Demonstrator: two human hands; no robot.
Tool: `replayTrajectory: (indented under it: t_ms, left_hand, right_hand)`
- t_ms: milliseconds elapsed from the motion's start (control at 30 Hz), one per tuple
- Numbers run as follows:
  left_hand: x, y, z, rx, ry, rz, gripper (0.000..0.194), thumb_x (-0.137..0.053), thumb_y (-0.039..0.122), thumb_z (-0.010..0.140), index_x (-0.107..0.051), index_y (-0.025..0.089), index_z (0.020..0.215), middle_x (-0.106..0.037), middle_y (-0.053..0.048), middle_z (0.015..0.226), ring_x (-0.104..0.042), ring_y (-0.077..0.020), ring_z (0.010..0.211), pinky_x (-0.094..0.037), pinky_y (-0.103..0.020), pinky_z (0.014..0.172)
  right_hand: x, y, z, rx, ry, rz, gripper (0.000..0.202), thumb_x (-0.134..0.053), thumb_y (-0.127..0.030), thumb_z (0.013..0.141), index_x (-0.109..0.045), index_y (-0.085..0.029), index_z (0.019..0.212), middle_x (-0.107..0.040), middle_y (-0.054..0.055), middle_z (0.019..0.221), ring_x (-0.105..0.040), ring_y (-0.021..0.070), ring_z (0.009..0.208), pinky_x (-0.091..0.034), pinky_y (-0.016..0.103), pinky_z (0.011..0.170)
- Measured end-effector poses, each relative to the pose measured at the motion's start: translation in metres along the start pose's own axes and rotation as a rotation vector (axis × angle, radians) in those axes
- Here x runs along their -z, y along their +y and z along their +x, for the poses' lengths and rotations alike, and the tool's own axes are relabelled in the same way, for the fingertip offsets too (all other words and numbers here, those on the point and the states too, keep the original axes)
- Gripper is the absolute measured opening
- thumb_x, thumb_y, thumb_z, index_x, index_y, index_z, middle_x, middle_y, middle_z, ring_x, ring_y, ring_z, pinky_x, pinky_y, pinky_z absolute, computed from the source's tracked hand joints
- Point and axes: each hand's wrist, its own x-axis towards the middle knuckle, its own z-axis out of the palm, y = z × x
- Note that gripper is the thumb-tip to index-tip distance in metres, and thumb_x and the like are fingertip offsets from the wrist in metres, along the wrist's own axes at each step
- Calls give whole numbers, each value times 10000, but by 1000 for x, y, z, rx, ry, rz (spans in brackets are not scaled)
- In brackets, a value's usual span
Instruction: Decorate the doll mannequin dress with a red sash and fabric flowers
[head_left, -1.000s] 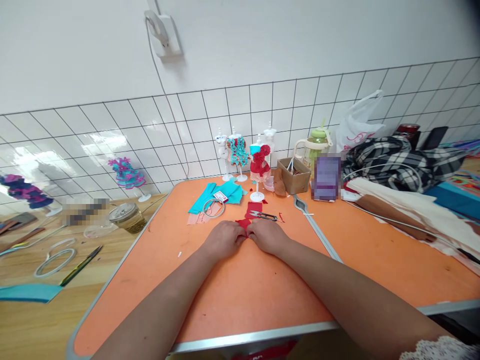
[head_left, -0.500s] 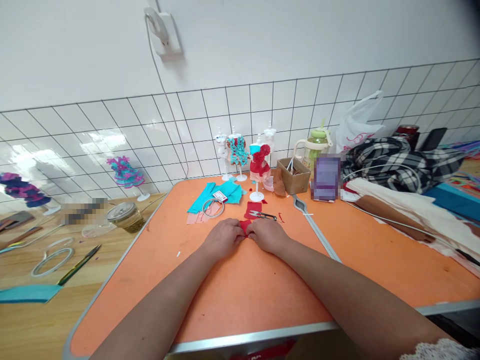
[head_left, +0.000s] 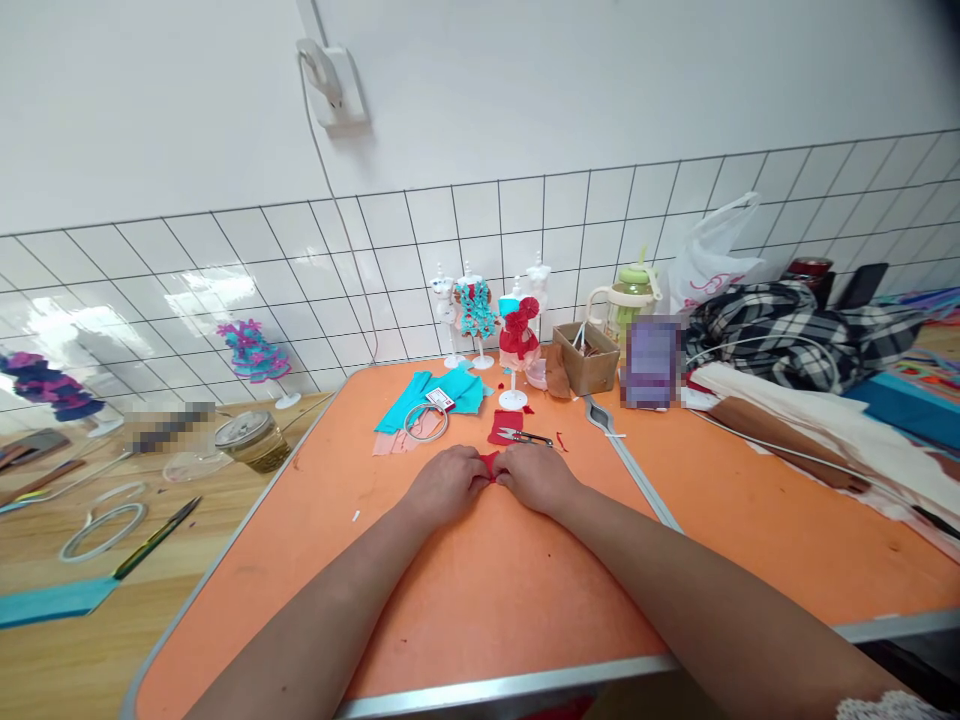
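Note:
Between my hands is a small piece of red fabric (head_left: 490,465), mostly covered by fingers. My left hand (head_left: 452,482) pinches its left side. From the right, my right hand (head_left: 536,476) pinches the same piece, the fingertips of both hands close together just above the orange table (head_left: 465,610). Just beyond the hands lies a flat red fabric patch (head_left: 507,425), with small thread snips (head_left: 529,437) resting partly on it. Further back stands a mini dress form (head_left: 519,335) dressed in red fabric with a red rosette and a turquoise patch.
Left of the patch lie turquoise fabric (head_left: 457,388) and a hoop (head_left: 426,423). Other dress forms (head_left: 474,310), a cardboard box (head_left: 589,360) and a green-lidded bottle (head_left: 634,295) stand at the back. A glass jar (head_left: 253,440) is on the wooden table at left.
The view has tilted slightly upward, so the scene sits a little lower. Both hands stay on the red fabric, with only slight finger movement.

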Motion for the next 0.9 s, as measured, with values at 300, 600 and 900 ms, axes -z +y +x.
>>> replayTrajectory:
  t_ms: [300,600,900]
  left_hand:
    - [0,-2,1,23,-19,5,216,-471,248,871,-682,243,916,-662,-35,830,-608,-175,788,-422,-258,677]
    - [-1,-1,0,5,8,7,240,-455,238,876,-696,238,877,-648,-43,844,-599,-174,814,-427,-251,681]
    - [-2,0,0,34,8,9,230,-463,228,859,-691,239,891,-658,-33,777,-605,-175,749,-420,-260,645]
  right_hand:
    - [2,-5,0,61,30,-122,224,-448,-299,895,-656,-225,929,-628,61,947,-585,197,856,-366,263,642]
    - [1,-2,1,42,-1,-97,224,-436,-318,899,-650,-260,933,-648,38,920,-582,194,874,-358,257,650]
    - [-6,2,4,6,35,-4,207,-482,-337,869,-650,-266,967,-657,33,920,-581,194,879,-355,254,637]
